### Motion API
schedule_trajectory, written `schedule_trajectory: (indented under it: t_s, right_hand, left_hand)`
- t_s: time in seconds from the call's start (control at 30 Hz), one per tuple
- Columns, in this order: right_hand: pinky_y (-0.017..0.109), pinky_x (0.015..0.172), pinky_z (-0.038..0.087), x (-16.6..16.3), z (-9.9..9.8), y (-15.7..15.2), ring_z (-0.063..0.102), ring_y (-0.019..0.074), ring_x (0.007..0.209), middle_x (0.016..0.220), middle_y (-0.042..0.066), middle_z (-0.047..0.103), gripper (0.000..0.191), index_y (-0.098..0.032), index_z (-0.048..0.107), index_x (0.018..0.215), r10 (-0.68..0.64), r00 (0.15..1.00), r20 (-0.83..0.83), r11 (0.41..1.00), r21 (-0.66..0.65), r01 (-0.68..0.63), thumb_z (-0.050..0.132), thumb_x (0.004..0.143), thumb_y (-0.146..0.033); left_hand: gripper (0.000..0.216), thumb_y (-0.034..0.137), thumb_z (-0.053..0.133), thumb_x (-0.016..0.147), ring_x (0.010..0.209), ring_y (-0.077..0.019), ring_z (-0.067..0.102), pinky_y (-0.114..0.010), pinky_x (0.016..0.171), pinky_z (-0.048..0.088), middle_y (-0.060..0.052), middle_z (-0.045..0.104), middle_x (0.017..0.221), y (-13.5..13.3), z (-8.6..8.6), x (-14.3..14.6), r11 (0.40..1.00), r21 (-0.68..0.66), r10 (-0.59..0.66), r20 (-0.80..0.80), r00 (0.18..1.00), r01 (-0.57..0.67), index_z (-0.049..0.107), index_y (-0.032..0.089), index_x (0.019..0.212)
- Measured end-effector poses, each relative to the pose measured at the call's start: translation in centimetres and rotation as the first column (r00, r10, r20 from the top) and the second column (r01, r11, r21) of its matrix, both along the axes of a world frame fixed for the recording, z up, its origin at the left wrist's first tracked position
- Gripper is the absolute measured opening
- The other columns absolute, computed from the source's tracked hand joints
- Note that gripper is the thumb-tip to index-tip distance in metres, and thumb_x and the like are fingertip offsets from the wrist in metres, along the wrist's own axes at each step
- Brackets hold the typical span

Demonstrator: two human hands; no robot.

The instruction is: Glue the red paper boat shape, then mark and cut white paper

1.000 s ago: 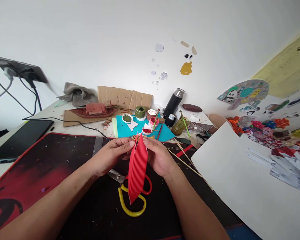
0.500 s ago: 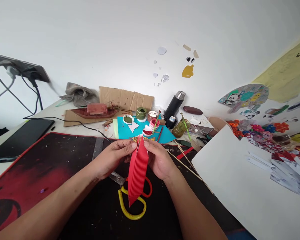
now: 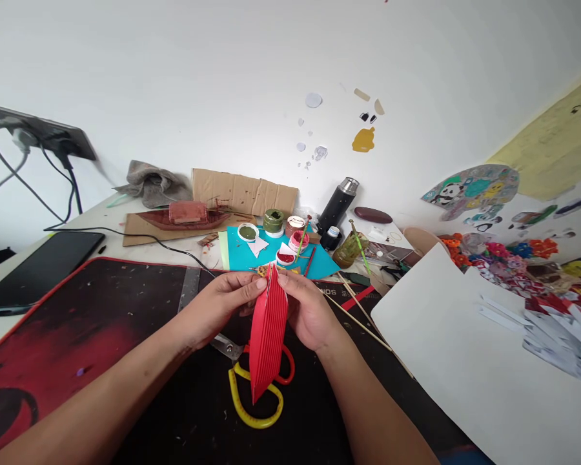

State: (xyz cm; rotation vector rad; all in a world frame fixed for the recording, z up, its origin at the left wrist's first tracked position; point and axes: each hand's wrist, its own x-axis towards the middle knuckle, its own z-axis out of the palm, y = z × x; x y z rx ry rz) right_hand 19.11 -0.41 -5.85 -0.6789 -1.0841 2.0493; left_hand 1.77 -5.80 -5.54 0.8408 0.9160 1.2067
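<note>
A red piece of ridged, folded paper (image 3: 270, 339) hangs between my two hands, its long pointed end toward me. My left hand (image 3: 232, 297) pinches its far end from the left, thumb on top. From the right, my right hand (image 3: 305, 307) grips the same far end, its thumb at the edge. The fingers behind the paper are partly hidden. Below it, scissors (image 3: 256, 423) with one yellow and one red handle lie on the black mat (image 3: 174, 413), partly covered by the paper.
Several paint pots (image 3: 274, 221) stand on blue paper (image 3: 237, 255). Behind are a brown model boat (image 3: 186, 216), cardboard (image 3: 244, 190) and a black flask (image 3: 339, 203). A phone (image 3: 43, 268) lies left. Thin sticks (image 3: 368, 326), a large white sheet (image 3: 465, 349) and paper strips (image 3: 561, 342) lie right.
The red folded paper has turned slightly, its near tip shifting a little to the right and showing more of its smooth left side. Both hands stay nearly in place.
</note>
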Motion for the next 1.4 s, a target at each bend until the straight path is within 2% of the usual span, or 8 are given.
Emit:
schedule_trajectory:
  t_s: [0.13, 0.5, 0.63, 0.83, 0.97, 1.13, 1.27, 1.4]
  right_hand:
    - [0.034, 0.085, 0.055, 0.0, -0.1, 0.0, 0.071, 0.0208, 0.083, 0.095, 0.002, 0.082, 0.027, -0.023, 0.085, 0.099, 0.004, 1.0, 0.001, 1.0, -0.003, -0.004, 0.091, 0.085, -0.045]
    - [0.033, 0.081, 0.055, -0.2, 0.1, -0.2, 0.069, 0.0197, 0.081, 0.092, 0.002, 0.079, 0.026, -0.021, 0.084, 0.098, -0.049, 0.999, -0.003, 0.999, 0.007, 0.049, 0.088, 0.088, -0.045]
    - [0.037, 0.079, 0.057, -0.2, -0.1, -0.1, 0.073, 0.0226, 0.079, 0.088, 0.003, 0.08, 0.03, -0.023, 0.082, 0.097, -0.047, 0.999, 0.001, 0.999, 0.013, 0.047, 0.087, 0.089, -0.051]
    - [0.043, 0.083, 0.062, -0.2, -0.1, 0.2, 0.078, 0.0288, 0.089, 0.086, 0.005, 0.081, 0.035, -0.02, 0.08, 0.095, -0.009, 0.997, -0.079, 0.997, -0.073, 0.003, 0.085, 0.09, -0.054]
    - [0.04, 0.08, 0.061, -0.1, -0.3, 0.3, 0.077, 0.028, 0.089, 0.086, 0.004, 0.081, 0.037, -0.02, 0.079, 0.095, -0.072, 0.994, -0.086, 0.99, -0.127, 0.061, 0.091, 0.084, -0.054]
    - [0.034, 0.069, 0.054, -0.1, -0.6, 0.7, 0.071, 0.021, 0.074, 0.083, 0.001, 0.079, 0.035, -0.022, 0.079, 0.093, -0.173, 0.984, -0.032, 0.978, -0.121, 0.168, 0.092, 0.083, -0.053]
    - [0.03, 0.064, 0.049, -0.1, -0.5, 0.8, 0.064, 0.0169, 0.065, 0.079, 0.0, 0.076, 0.036, -0.021, 0.079, 0.089, -0.221, 0.975, -0.027, 0.971, -0.1, 0.217, 0.091, 0.084, -0.055]
    - [0.031, 0.068, 0.049, -0.1, 0.0, 0.6, 0.065, 0.0189, 0.071, 0.081, 0.001, 0.077, 0.038, -0.021, 0.079, 0.088, -0.19, 0.981, -0.03, 0.981, -0.052, 0.188, 0.09, 0.084, -0.057]
  left_hand:
    - [0.047, 0.06, 0.1, 0.066, 0.064, -0.0116, 0.045, -0.025, 0.062, 0.036, -0.001, 0.064, 0.07, 0.0, 0.0, 0.0, 1.0, 0.017, -0.001, -0.005, 1.0, 0.001, 0.081, 0.017, 0.073]
    - [0.051, 0.065, 0.093, 0.074, 0.061, -0.0121, 0.041, -0.027, 0.06, 0.033, 0.001, 0.058, 0.066, 0.1, -0.1, 0.1, 0.998, 0.055, 0.036, -0.054, 0.998, -0.033, 0.072, 0.018, 0.071]
    - [0.053, 0.066, 0.092, 0.076, 0.059, -0.0115, 0.041, -0.026, 0.059, 0.035, 0.002, 0.055, 0.063, 0.1, -0.2, 0.0, 0.997, 0.055, 0.054, -0.048, 0.997, -0.051, 0.069, 0.018, 0.068]
    - [0.053, 0.069, 0.089, 0.079, 0.063, -0.0144, 0.055, -0.026, 0.058, 0.044, -0.002, 0.066, 0.073, 0.1, -0.4, 0.1, 0.996, 0.014, 0.086, 0.034, 0.996, -0.087, 0.074, 0.018, 0.083]
    - [0.049, 0.064, 0.09, 0.081, 0.077, -0.0198, 0.069, -0.03, 0.068, 0.055, -0.006, 0.075, 0.089, 0.0, -0.3, 0.2, 1.0, -0.002, -0.01, 0.007, 1.0, 0.01, 0.079, 0.02, 0.1]
    - [0.053, 0.057, 0.095, 0.078, 0.086, -0.0217, 0.075, -0.035, 0.079, 0.063, -0.009, 0.08, 0.114, -0.2, -0.3, -0.1, 0.994, -0.038, -0.101, 0.047, 0.994, 0.102, 0.078, 0.022, 0.115]
    - [0.046, 0.05, 0.095, 0.082, 0.085, -0.0224, 0.078, -0.035, 0.082, 0.064, -0.01, 0.081, 0.104, -0.2, -0.3, -0.3, 0.985, -0.067, -0.153, 0.081, 0.985, 0.159, 0.075, 0.021, 0.111]
    - [0.039, 0.043, 0.094, 0.084, 0.086, -0.0219, 0.078, -0.034, 0.082, 0.064, -0.009, 0.081, 0.1, -0.1, -0.2, -0.5, 0.983, -0.033, -0.177, 0.105, 0.979, 0.181, 0.074, 0.02, 0.109]
